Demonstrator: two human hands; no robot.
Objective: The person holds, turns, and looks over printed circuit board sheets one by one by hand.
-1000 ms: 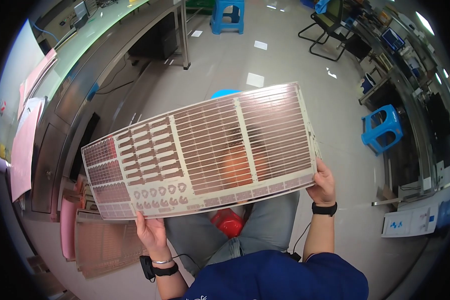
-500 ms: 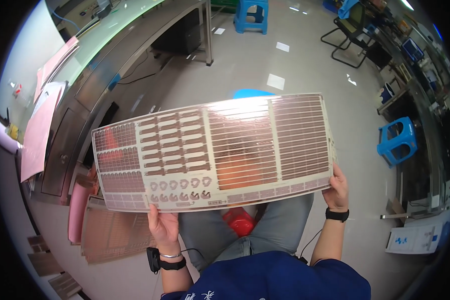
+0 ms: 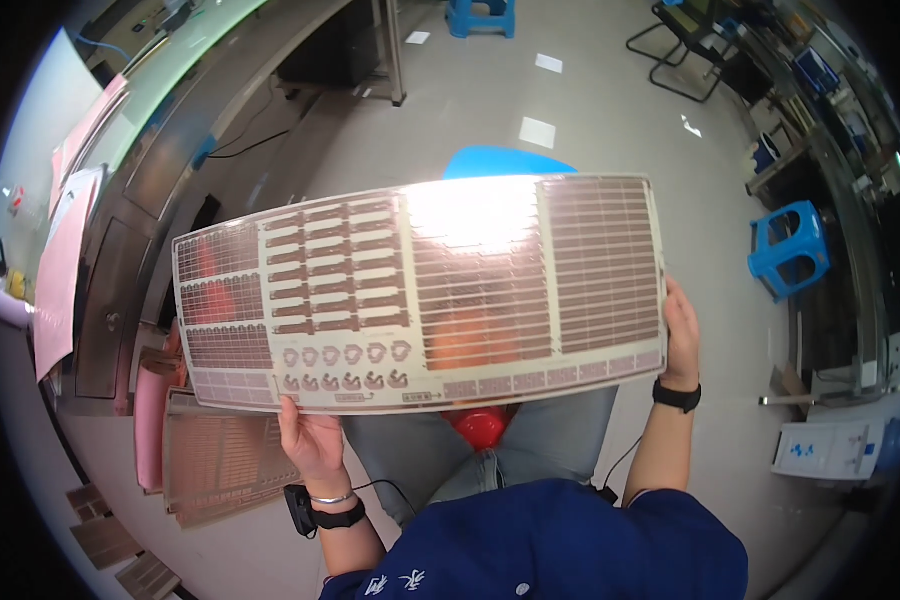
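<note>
A wide, thin circuit sheet [image 3: 410, 300] with copper-coloured patterns on a pale base is held up over my lap, its face toward me. Rows of fine strips fill its right half; small shaped parts and grids fill the left. My left hand [image 3: 315, 445] pinches the lower edge left of the middle, thumb on the face and fingers mostly behind. At the right edge, my right hand [image 3: 681, 335] grips the side, its fingertips partly hidden behind the sheet. Bright glare washes out the upper middle of the sheet.
More copper-patterned sheets [image 3: 220, 465] lean low at the left beside a pink roll [image 3: 152, 425]. A glass-topped bench [image 3: 185, 75] with pink sheets [image 3: 70, 270] runs along the left. Blue stools [image 3: 790, 250] stand at right and ahead. A red object [image 3: 480, 428] shows between my legs.
The sheet sits slightly further left and higher in view, and its right end has tilted up a little less. My right hand has shifted upward along the right edge. The surroundings have shifted with my head.
</note>
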